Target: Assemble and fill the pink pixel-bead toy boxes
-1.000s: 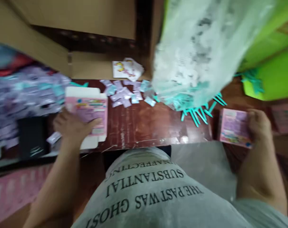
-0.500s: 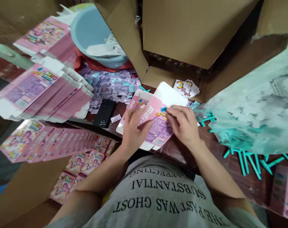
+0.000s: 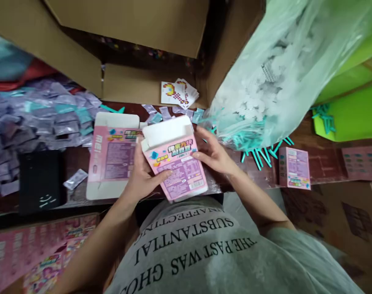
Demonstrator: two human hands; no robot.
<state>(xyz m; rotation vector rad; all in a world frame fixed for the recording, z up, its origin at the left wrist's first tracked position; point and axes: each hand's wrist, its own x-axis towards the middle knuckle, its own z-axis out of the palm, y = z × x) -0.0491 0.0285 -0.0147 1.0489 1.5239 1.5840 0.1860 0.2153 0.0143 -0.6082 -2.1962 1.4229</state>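
Note:
Both my hands hold a small pink carton (image 3: 176, 163) above the near edge of the dark wooden table (image 3: 235, 179). The carton is squared up, with its white top flaps standing open. My left hand (image 3: 143, 175) grips its left side, thumb on the printed face. My right hand (image 3: 212, 153) presses its right side. A flat, unfolded pink carton (image 3: 110, 161) lies on the table just left of my hands.
A large open cardboard box (image 3: 127, 85) with pixel-picture cards (image 3: 178, 92) stands behind. A plastic bag (image 3: 281, 77) of teal sticks (image 3: 256, 149) lies right, next to a closed pink carton (image 3: 294, 167). Purple sachets (image 3: 41, 118) and a black phone (image 3: 40, 181) lie left.
The carton has gone from flat on the table to opened up and lifted in both hands. The view swung right, away from the stacks of flat cartons.

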